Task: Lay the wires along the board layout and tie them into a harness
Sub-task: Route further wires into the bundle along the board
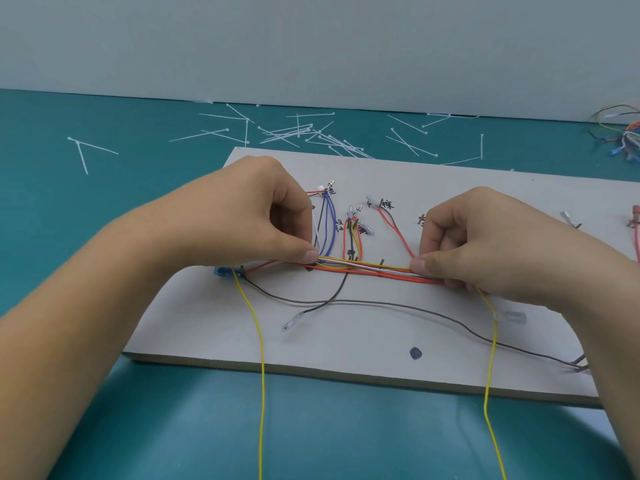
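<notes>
Teal mat (pixel 86 237) runs back to a pale wall, and the grey board (pixel 381 341) lies across it in front of me. Both my hands are at the board's middle run. My left hand (pixel 256 216) pinches the bundle (pixel 367 270) between thumb and forefinger at its left end, and my right hand (pixel 485 244) pinches it the same way at the right end, other fingers curled. Between the two pinches the red, yellow and white strands lie side by side, taut, just over the board.

Branches rise from the bundle to marked spots farther back — blue and black on the left, red toward the middle. Yellow wire (pixel 258 334) hangs off the near edge below each hand, and a dark wire (pixel 398 303) sags loose across the near half; neither is gathered in yet. Ties (pixel 294 133) lie scattered on the mat behind the board, none in my grip.

To do this step well, I judge the tension should be even so the strands run parallel and uncrossed, seated against the small peg (pixel 382 262) mid-run. Then one hand can hold while the other fetches a tie — letting both go would probably let the strands spring apart.
</notes>
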Demonstrator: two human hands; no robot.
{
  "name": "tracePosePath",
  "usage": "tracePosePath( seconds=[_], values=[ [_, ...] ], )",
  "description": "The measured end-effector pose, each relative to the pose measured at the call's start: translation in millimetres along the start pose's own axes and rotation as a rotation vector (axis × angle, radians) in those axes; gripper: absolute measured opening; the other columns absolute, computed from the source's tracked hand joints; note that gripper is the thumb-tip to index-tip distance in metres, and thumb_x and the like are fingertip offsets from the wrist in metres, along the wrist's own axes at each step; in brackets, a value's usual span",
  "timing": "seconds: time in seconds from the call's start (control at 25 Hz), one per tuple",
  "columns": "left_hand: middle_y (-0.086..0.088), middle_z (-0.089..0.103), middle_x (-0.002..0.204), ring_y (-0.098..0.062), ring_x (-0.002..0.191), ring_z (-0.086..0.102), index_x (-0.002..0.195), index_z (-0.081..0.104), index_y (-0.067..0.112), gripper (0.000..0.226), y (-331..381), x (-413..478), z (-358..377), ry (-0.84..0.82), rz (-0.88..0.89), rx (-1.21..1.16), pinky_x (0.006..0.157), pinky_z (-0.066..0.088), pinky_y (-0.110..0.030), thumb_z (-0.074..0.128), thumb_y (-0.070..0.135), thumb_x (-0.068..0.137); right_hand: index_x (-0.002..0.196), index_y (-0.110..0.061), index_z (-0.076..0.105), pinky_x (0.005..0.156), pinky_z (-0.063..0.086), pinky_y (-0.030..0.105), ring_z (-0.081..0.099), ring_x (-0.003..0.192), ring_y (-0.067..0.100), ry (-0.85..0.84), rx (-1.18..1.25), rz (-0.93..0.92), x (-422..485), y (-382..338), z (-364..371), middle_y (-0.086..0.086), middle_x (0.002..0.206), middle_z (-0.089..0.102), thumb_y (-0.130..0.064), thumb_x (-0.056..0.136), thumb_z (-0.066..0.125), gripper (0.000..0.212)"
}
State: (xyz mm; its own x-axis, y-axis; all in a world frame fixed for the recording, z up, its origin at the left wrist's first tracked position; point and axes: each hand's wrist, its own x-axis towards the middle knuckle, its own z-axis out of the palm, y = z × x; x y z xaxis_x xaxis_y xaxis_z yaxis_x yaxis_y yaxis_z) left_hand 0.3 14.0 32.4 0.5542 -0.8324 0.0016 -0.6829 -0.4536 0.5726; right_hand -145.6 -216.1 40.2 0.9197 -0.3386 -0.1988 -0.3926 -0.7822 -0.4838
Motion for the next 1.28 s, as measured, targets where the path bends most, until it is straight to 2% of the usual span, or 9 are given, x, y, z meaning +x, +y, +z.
tracePosePath(
  seconds=[0.28, 0.48, 0.6, 0.8, 1.12, 1.28],
  values=[
    [0.004, 0.07, 0.066, -0.005, 0.047, 0.05, 0.075, 0.079, 0.028, 0.009, 4.8, -0.8, 6.2, -0.003, 0.027, -0.022, 0.046, 0.037, -0.01, 0.08, 0.022, 0.081, 0.071, -0.019, 0.07, 0.054, 0.042, 0.024, 0.053, 0.042, 0.002, 0.019, -0.025, -0.032, 1.1, 3.8, -0.7, -0.006, 0.054, 0.068, -0.031, 0.085, 0.081, 0.022],
    [0.003, 0.07, 0.065, -0.006, 0.05, 0.052, 0.075, 0.078, 0.027, 0.009, 3.8, 0.8, 6.9, -0.019, 0.018, -0.023, 0.048, 0.041, -0.015, 0.078, 0.023, 0.082, 0.073, -0.02, 0.069, 0.052, 0.039, 0.023, 0.05, 0.042, 0.004, 0.003, 0.017, -0.068, 2.6, 8.3, -3.8, -0.001, 0.055, 0.067, -0.03, 0.086, 0.079, 0.019],
    [0.005, 0.069, 0.063, -0.005, 0.049, 0.051, 0.075, 0.077, 0.027, 0.009, 3.3, 1.1, 7.8, -0.025, 0.014, -0.033, 0.048, 0.042, -0.015, 0.078, 0.023, 0.082, 0.075, -0.027, 0.068, 0.046, 0.038, 0.022, 0.047, 0.042, 0.006, -0.035, 0.045, -0.101, 2.3, 8.3, -4.0, 0.001, 0.053, 0.063, -0.024, 0.084, 0.079, 0.014],
    [0.006, 0.067, 0.062, -0.004, 0.047, 0.05, 0.075, 0.076, 0.026, 0.009, 2.6, 1.8, 8.4, -0.039, 0.002, -0.05, 0.047, 0.042, -0.016, 0.077, 0.022, 0.083, 0.076, -0.029, 0.065, 0.051, 0.04, 0.026, 0.047, 0.042, 0.006, -0.072, 0.041, -0.12, 2.4, 9.8, -4.5, -0.002, 0.052, 0.061, -0.017, 0.083, 0.077, 0.019],
    [0.007, 0.065, 0.058, -0.002, 0.045, 0.049, 0.075, 0.075, 0.023, 0.009, 2.8, 2.1, 8.7, -0.051, -0.005, -0.065, 0.046, 0.04, -0.013, 0.076, 0.019, 0.083, 0.079, -0.035, 0.067, 0.056, 0.041, 0.027, 0.05, 0.044, 0.005, -0.069, 0.033, -0.087, 4.4, 10.5, -3.7, -0.002, 0.056, 0.065, -0.025, 0.083, 0.081, 0.017],
    [0.005, 0.065, 0.058, -0.006, 0.046, 0.051, 0.074, 0.075, 0.023, 0.011, 2.7, 2.7, 8.7, -0.061, -0.009, -0.075, 0.046, 0.043, -0.017, 0.076, 0.019, 0.084, 0.076, -0.026, 0.07, 0.056, 0.042, 0.027, 0.051, 0.045, 0.006, -0.062, 0.024, -0.059, 5.1, 11.1, -3.8, 0.0, 0.057, 0.067, -0.026, 0.082, 0.082, 0.013]
  ],
)
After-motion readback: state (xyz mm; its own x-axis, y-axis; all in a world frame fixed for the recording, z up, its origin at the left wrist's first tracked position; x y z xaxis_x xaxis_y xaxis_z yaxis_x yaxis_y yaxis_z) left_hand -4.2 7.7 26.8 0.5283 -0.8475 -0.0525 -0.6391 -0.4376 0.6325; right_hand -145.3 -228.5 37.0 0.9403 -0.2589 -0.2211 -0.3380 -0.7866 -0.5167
